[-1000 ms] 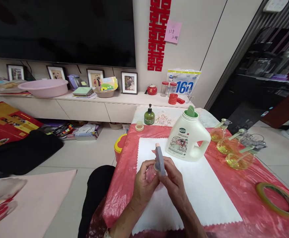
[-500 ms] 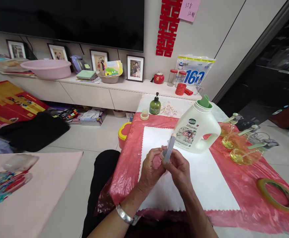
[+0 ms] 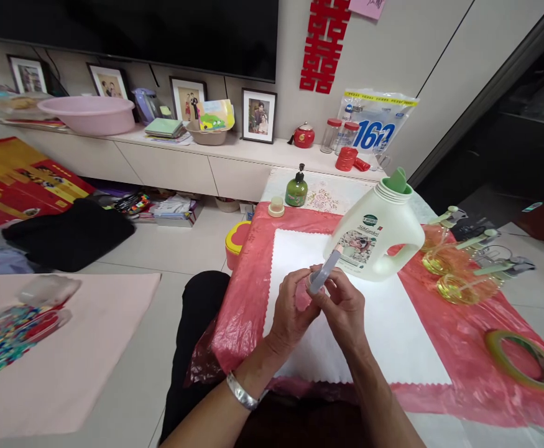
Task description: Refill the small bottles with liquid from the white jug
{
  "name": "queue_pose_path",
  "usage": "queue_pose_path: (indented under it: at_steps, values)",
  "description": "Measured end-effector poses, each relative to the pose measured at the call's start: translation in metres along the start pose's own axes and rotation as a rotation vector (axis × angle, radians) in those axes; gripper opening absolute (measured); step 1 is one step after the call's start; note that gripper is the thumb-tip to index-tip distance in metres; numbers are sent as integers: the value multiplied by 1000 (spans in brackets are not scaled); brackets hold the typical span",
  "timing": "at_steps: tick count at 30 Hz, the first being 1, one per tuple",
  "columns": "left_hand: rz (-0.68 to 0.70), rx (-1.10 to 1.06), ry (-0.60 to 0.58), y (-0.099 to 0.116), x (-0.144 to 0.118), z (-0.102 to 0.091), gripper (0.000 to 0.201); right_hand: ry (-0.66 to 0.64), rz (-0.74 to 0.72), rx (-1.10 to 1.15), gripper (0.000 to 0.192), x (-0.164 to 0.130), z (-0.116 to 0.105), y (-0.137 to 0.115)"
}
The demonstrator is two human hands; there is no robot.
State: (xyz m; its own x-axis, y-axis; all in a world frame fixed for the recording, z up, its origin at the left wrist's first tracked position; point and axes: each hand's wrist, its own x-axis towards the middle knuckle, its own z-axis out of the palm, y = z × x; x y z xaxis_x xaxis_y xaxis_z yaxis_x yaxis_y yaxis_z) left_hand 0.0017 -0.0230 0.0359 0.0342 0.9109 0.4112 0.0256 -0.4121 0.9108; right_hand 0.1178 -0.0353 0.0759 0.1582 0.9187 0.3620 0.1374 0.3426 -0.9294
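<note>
My left hand is closed round a small pink translucent bottle, held over the white sheet. The fingers and thumb of my right hand are closed on the bottle's grey pump head, at the bottle's neck. This head slants up to the right and ends in a pink tip. My fingers cover much of the bottle. Just beyond my hands stands a large white detergent jug with a green spout. The scalloped white sheet lies beneath both hands.
Several pump bottles with yellow liquid stand at the right, near a tape roll. A green pump bottle and a pale cap sit at the back. Red plastic covers the table. Colourful beads lie at the left.
The grey pump head leans further to the right than before. Both hands keep their hold on the bottle and its head. The camera view has shifted slightly.
</note>
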Motion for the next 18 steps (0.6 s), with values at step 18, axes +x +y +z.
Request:
queue_pose_path:
  at_steps: [18]
  values:
    - [85,113,0,8,-2,-4,33,166,46,-28,21,-21,20,8]
